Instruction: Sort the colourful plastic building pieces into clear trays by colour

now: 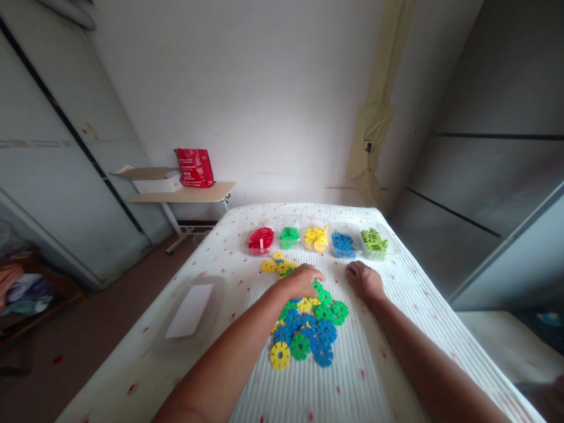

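Note:
My left hand point(305, 279) reaches over the far end of a loose pile of notched plastic discs, its fingers curled down onto a green notched disc point(316, 286). Blue discs point(326, 331), yellow discs point(279, 355) and more green discs point(300, 346) overlap in the pile nearer to me. Beyond that hand lies a small group of mostly yellow discs point(268, 266), partly covered by it. To the right of the pile, my right hand point(365, 280) rests on the cloth with its fingers closed; a small dark patch shows at the fingertips, too unclear to name.
Along the far side stand clear tubs of red pieces point(261, 238), green pieces point(289, 237), yellow pieces point(316, 237), blue pieces point(343, 243) and light green pieces point(374, 240). A clear plastic lid or tray point(215, 299) with a white card point(190, 311) lies left. A side table point(198, 194) stands behind.

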Tool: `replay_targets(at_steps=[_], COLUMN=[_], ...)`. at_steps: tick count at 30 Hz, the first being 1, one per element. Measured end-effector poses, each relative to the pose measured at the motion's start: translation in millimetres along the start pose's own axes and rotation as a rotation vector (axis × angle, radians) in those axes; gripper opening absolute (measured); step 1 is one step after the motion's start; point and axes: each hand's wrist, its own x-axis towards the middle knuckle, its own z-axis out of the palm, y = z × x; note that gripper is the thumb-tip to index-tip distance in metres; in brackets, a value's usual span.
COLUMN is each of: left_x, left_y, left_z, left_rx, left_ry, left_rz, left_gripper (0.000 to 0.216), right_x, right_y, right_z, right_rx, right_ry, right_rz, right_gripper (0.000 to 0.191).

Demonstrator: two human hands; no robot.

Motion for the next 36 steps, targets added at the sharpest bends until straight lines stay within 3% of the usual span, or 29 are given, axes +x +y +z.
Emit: replay_targets(at_steps=[5, 10, 23, 30, 36], left_x=[-2, 0, 6, 4, -1], left_y=[10, 17, 29, 38, 36], left_z=[1, 10, 3, 3, 9], left_rx=[-0.053, -0.017, 0.166, 0.228, 0.065], left_ry=[0.059, 0.011, -0.108, -0.069, 0.026], left_rz=[0.071, 0.147, 0.079, 0.074, 0.036], left_gripper=[0.045, 0.041, 0.038, 0.031, 0.042], right_x=[0, 0, 0, 0, 0], right_y=[1, 1, 1, 0, -1], right_z=[1, 1, 1, 1, -1], right_rx=[-0.003, 0.002, 0.0, -0.008, -0.009], right_ry=[-0.004, -0.005, 0.009, 0.002, -0.006], right_rz=[-0.004, -0.001, -0.009, -0.007, -0.003], right_gripper=[0.02, 0.02, 0.02, 0.021, 0.021])
